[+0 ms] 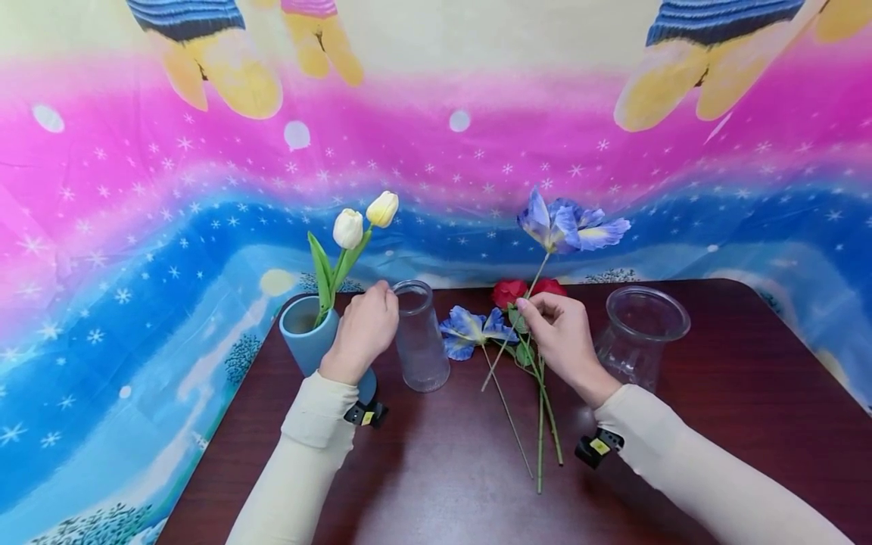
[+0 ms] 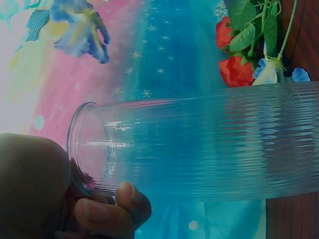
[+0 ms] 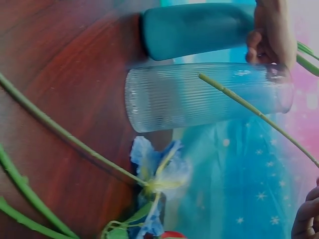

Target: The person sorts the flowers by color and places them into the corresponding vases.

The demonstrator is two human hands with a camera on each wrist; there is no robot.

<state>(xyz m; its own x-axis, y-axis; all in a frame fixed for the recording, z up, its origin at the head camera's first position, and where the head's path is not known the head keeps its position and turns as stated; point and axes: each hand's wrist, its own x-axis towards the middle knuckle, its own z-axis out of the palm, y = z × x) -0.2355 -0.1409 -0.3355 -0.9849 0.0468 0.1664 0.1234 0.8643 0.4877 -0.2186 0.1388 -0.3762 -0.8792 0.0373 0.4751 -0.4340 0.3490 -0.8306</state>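
My right hand (image 1: 562, 337) pinches the stem of a blue-violet iris (image 1: 568, 223), its bloom up and its cut stem end hanging free. In the right wrist view, that stem (image 3: 259, 114) passes in front of a clear ribbed glass vase (image 3: 164, 97). My left hand (image 1: 364, 329) is at the rim of this upright vase, fingers curled against it; the left wrist view shows the fingertips (image 2: 132, 199) beside the rim. A second iris (image 1: 470, 333) and red roses (image 1: 511, 291) with green stems lie on the table between the hands.
Behind my left hand, a blue vase (image 1: 300, 333) holds white tulips (image 1: 349, 229). A wide-rimmed clear glass vase (image 1: 647, 314) stands beyond my right wrist. The dark wooden table (image 1: 443, 484) ends at a patterned cloth backdrop (image 1: 409, 151).
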